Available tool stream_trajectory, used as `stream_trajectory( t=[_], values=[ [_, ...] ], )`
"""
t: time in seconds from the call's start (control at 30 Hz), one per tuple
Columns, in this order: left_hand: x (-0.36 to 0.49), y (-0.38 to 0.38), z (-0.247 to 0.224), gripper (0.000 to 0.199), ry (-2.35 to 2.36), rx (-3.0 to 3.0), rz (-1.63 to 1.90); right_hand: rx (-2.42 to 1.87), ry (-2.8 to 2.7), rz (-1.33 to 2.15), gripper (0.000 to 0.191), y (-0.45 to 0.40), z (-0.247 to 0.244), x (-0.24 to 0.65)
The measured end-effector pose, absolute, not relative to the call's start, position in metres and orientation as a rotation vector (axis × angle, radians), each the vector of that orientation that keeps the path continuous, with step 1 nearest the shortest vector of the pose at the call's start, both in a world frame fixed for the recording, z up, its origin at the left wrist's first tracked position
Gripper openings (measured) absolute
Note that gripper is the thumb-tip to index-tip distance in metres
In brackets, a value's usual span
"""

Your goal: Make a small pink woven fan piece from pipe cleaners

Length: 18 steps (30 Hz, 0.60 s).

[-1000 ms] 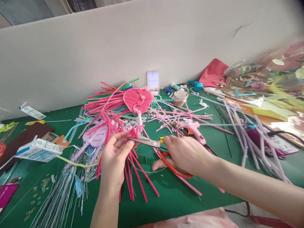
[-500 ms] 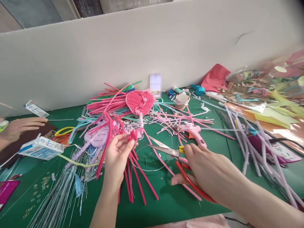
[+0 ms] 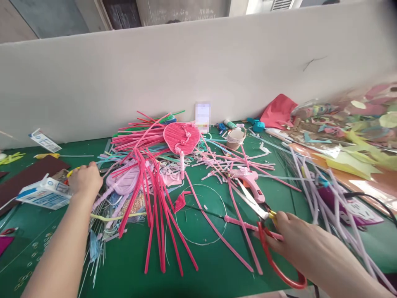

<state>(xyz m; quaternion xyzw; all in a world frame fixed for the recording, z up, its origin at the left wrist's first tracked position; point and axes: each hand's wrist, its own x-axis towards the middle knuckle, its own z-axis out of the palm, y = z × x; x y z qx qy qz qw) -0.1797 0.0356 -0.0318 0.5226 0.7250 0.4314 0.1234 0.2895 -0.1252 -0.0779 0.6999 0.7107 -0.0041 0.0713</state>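
Observation:
My left hand (image 3: 86, 179) has its fingers curled down over a yellow-handled tool (image 3: 70, 173) beside a milk carton (image 3: 46, 192); its fingertips are hidden. In my right hand (image 3: 294, 234) are scissors with red handles (image 3: 267, 248), their pale blade (image 3: 252, 203) pointing up and left. A pink wrapped stick (image 3: 240, 222) runs in under my right thumb; I cannot tell whether it is gripped. On the green table lies a small folded red-pink piece (image 3: 180, 203), near a thin wire ring (image 3: 223, 198). Red pipe cleaners (image 3: 161, 215) fan out to its left.
A pink glue gun (image 3: 248, 178) lies just beyond the scissors. Behind are a red heart-shaped fan (image 3: 180, 138), a small basket (image 3: 235, 138) and a phone (image 3: 203, 118) against the partition. Lilac pipe cleaners (image 3: 345, 207) and paper scraps (image 3: 350, 153) cover the right.
My left hand has let go of the red-pink piece and moved left to the yellow-handled tool. My right hand has shifted right and down with the scissors. Another person's hand has left the far left.

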Motion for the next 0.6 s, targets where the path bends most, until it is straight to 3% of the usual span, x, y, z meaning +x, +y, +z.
stream_trajectory(
  t=[0.43,0.6],
  values=[
    [-0.188,0.049,-0.047,0.04,2.087,1.862,1.099,2.001,1.914,-0.19,0.025,-0.096,-0.063,0.284],
    [-0.204,0.045,-0.032,0.031,2.057,1.888,0.935,1.946,2.062,-0.102,0.01,-0.101,-0.071,0.297]
  ],
)
